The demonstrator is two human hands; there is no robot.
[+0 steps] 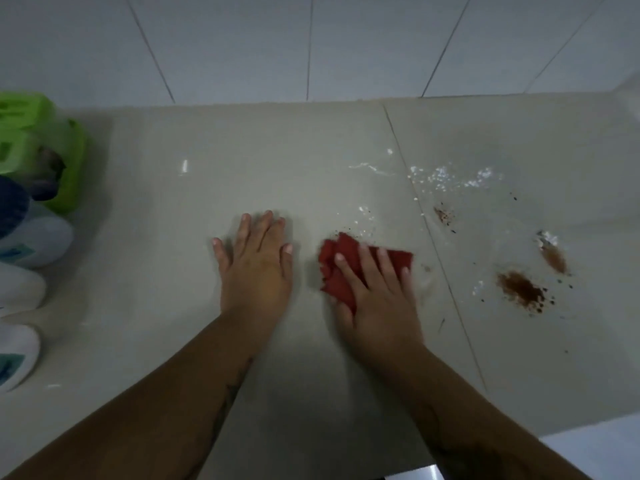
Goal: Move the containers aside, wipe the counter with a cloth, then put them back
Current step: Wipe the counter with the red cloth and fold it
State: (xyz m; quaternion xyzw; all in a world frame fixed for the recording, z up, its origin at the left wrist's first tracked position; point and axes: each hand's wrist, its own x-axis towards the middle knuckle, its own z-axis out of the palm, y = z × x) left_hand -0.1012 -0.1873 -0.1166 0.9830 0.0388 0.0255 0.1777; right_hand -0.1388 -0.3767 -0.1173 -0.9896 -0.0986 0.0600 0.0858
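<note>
Counter (214, 174) filled most of the frame, a glossy beige surface with a thin seam running diagonally from upper middle down toward the lower right. Above it, across the top of the frame, rose a wall of large pale tiles (346, 46). My two bare forearms came in from the bottom edge. Containers stood together at the far left edge, well apart from my hands: a green plastic one (45, 147) at the upper left, a dark blue one (12, 202) just below it, and white ones with teal labels (34, 240) lower down, partly cut off by the frame.

My left hand (254, 268) lay flat and open on the counter at the middle of the frame, fingers spread, holding nothing. My right hand (377, 299), just right of it, pressed palm-down on a crumpled red cloth (337, 261), fingers stretched over it, with the cloth sticking out to the left and above my fingertips.

Right of the seam lay the mess: a dark brown powder patch (521, 291) in the middle right, a lighter brown smear (554, 258) above and right of it, a small brown spot (443, 214) nearer the seam, and scattered white grains (450, 178) higher up. A few dark and white specks (360, 223) sat just above the cloth.
</note>
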